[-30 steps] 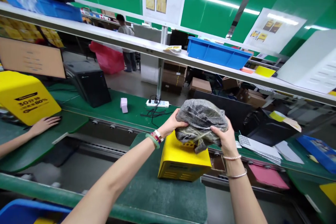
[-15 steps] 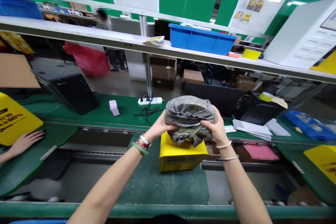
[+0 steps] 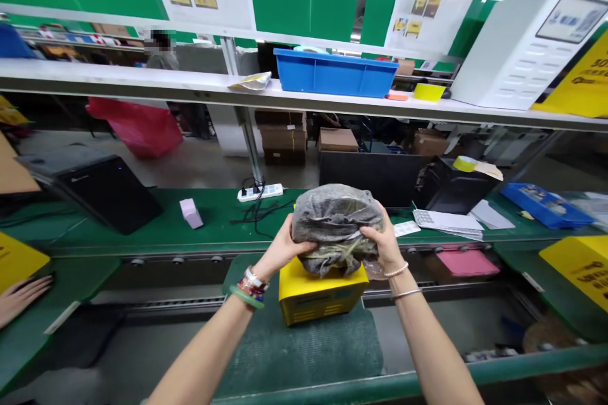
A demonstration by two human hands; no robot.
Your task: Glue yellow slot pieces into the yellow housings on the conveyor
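Observation:
Both my hands grip a grey cloth bundle wrapped in clear plastic (image 3: 336, 221), held just above a small yellow metal box (image 3: 319, 294). My left hand (image 3: 284, 247) clasps the bundle's left side, and my right hand (image 3: 384, 243) clasps its right side. The yellow box stands on a dark green mat (image 3: 304, 351) in front of me. Bracelets sit on both my wrists.
Another person's hand (image 3: 21, 294) rests on a mat at the far left. Behind the conveyor lie a black box (image 3: 107, 193), a small pink block (image 3: 191, 212), a power strip (image 3: 260, 192) and papers (image 3: 446, 220). A blue bin (image 3: 332, 73) and a white cabinet (image 3: 527, 44) stand on the shelf above.
The view has swung to the right, and the bundle has come down closer to the yellow box. My grip on it is unchanged.

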